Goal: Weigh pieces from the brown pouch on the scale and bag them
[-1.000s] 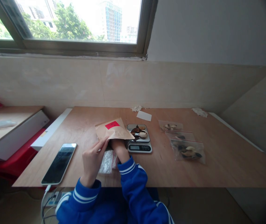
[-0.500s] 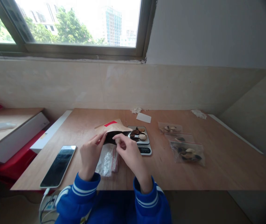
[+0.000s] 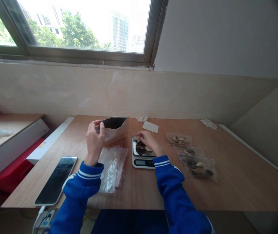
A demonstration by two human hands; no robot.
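Observation:
My left hand (image 3: 95,138) grips the rim of a kraft paper bag (image 3: 116,135) between thumb and fingers. The bag's mouth gapes and its inside is dark. Over a small digital scale (image 3: 136,163) reaches my right hand (image 3: 150,140), its fingertips pinched at a small pale piece (image 3: 136,138) near the plate's far left corner. Brown and pale dried pieces (image 3: 141,149), like dried mushroom slices, lie on the plate, partly hidden by that hand. The scale's display is lit, but its digits are too small to read.
Clear zip bags (image 3: 111,169) lie in front of the paper bag. Several filled zip bags (image 3: 198,167) are at the right. A phone (image 3: 56,180) with a charging cable rests at the left. A white card (image 3: 150,126) and crumpled white scraps (image 3: 143,119) lie at the back.
My right hand has left the paper bag's mouth and moved right to the scale plate. The left hand has shifted up, and the bag now stands more upright with its mouth wider.

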